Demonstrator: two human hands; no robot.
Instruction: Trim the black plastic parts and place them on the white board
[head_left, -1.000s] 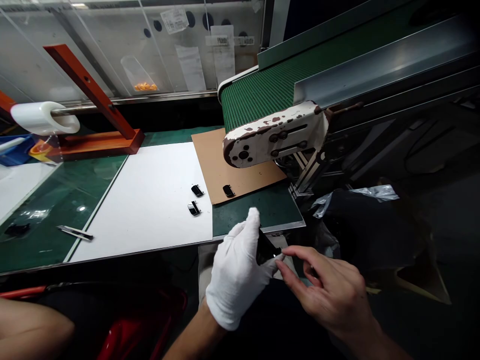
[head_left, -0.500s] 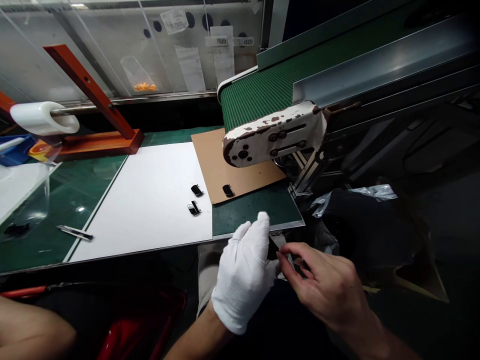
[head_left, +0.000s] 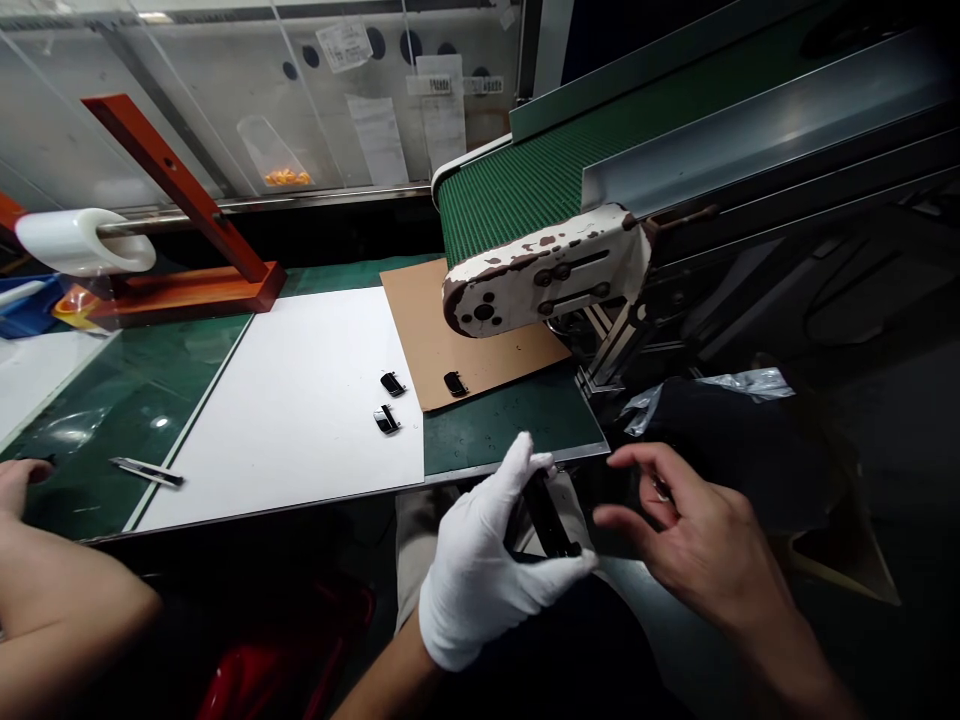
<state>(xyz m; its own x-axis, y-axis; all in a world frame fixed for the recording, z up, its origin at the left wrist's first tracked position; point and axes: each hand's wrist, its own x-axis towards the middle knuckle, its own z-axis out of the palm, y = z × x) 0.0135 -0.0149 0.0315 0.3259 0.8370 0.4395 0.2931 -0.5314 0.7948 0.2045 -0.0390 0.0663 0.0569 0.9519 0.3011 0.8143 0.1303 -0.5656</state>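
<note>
While a black part [head_left: 549, 515] is pinched between thumb and fingertips of the gloved left hand [head_left: 484, 565], before the table [head_left: 495, 432], the bare right hand [head_left: 694, 540] is held apart, thumb and forefinger spread (a glint among its curled fingers cannot be made out). Two black pieces [head_left: 388, 420] are laid on white sheeting [head_left: 300, 410].

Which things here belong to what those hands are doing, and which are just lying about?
Likely belonging:
black part in the gloved left hand
small black pieces on the table

Apparently just lying about or standing by:
knife
plastic roll on its stand
</note>
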